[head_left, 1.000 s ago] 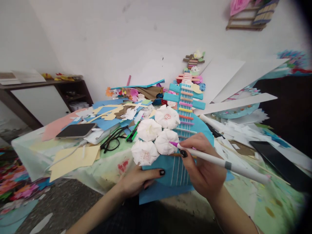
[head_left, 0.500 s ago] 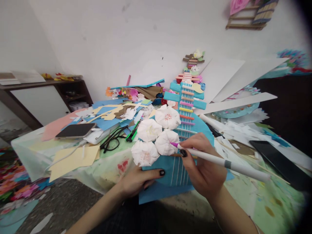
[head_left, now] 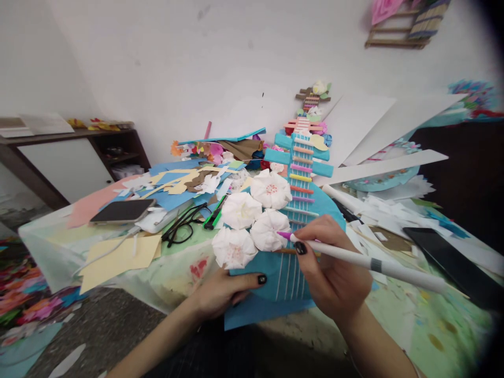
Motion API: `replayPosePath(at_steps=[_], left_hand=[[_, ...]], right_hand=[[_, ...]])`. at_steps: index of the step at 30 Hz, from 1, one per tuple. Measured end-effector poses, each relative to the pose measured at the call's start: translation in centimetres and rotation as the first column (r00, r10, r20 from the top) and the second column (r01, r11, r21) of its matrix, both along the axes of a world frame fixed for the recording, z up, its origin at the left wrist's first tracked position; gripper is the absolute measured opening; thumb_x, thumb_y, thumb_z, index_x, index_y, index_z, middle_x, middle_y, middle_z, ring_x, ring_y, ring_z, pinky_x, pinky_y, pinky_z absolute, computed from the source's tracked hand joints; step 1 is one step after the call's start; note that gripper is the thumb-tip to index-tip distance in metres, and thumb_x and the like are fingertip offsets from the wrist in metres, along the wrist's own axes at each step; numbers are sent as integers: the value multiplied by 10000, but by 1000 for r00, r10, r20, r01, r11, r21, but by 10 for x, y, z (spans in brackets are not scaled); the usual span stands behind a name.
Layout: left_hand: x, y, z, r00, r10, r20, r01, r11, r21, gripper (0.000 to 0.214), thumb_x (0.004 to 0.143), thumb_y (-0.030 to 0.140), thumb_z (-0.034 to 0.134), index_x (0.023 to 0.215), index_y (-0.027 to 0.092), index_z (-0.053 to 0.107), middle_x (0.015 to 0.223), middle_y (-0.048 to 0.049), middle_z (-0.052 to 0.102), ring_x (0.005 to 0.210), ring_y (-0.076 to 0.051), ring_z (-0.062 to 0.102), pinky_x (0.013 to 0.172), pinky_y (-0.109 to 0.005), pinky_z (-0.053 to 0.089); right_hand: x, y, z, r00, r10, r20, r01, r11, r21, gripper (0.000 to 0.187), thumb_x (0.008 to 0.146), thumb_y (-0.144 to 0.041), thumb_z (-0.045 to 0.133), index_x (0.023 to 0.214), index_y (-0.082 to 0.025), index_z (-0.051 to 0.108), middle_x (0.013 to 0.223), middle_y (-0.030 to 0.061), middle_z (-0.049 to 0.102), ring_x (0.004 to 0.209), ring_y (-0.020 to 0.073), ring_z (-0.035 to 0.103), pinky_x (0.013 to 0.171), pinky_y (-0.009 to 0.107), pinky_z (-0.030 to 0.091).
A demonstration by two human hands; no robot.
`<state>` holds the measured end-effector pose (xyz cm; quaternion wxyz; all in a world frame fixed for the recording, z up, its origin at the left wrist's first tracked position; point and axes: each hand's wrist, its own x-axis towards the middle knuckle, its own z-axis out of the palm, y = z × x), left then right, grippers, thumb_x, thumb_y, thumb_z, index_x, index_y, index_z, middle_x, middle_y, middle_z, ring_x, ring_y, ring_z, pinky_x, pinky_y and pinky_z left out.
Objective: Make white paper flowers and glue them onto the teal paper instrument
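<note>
A blue paper lute [head_left: 328,202] with white strings and coloured frets leans away from me over the table edge. Several white paper flowers [head_left: 236,210] are on its left side, two of them with pink dots at the centre. My right hand [head_left: 336,268] grips a white marker [head_left: 356,257] whose purple tip is at the right side of the lower right flower [head_left: 269,230]. At the lute's lower left edge, my left hand [head_left: 226,291] holds it, thumb on the front and the other fingers mostly hidden behind.
Left on the table are a phone [head_left: 123,211], black-framed glasses [head_left: 185,223], a green cutter [head_left: 214,214] and paper scraps [head_left: 173,181]. On the right lie a dark tablet-like slab [head_left: 452,262] and white paper strips [head_left: 388,215]. A low cabinet [head_left: 63,163] stands far left.
My right hand and the marker have shifted slightly right, the tip moving from near the flower's centre toward its right edge. My left hand and the lute stay in place.
</note>
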<state>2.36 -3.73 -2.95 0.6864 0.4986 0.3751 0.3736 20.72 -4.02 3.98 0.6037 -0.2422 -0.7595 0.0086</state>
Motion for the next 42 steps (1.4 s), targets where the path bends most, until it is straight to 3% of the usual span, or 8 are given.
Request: replayPosePath(at_steps=[11,18,27,34,42], left_hand=[[-1,0,2,999,-11,-35,11,1000,20,414,684,412,715,479,178,442,363,79,312,351,-43,244,379,-222,129],[-2,0,-2,1000,-8,-25,9,1000,18,459,690,423,712,451,177,407,360,79,306,360,-40,265,397,-220,146],[-2,1,-3,1000,-14,-22,14,1000,11,460,682,438,730,474,168,422,373,83,319,359,-31,242,387,-210,132],[-3,1,-4,1000,-24,-6,24,1000,20,437,686,430,725,495,169,431,368,86,313,361,-36,260,391,-209,142],[-2,0,-3,998,-20,-58,21,1000,15,455,689,437,720,468,164,430,379,74,334,371,-36,264,389,-209,150]], right_hand=[[-3,1,0,993,-24,114,27,999,-26,171,835,-42,514,937,-175,550,760,24,567,720,160,506,639,345,429],[0,0,-1,1000,-8,17,8,1000,6,216,816,-30,525,954,-192,561,772,14,568,699,152,507,629,353,418],[-2,0,-1,996,-30,82,33,999,-26,170,807,-12,528,904,-149,554,753,26,555,719,148,486,635,341,413],[2,-1,-2,1000,12,-1,-12,1000,18,231,789,20,519,944,-145,563,792,25,563,722,146,503,644,352,399],[-2,-1,0,997,33,63,-31,999,-22,200,808,7,537,949,-132,564,794,47,584,752,157,507,654,353,428]])
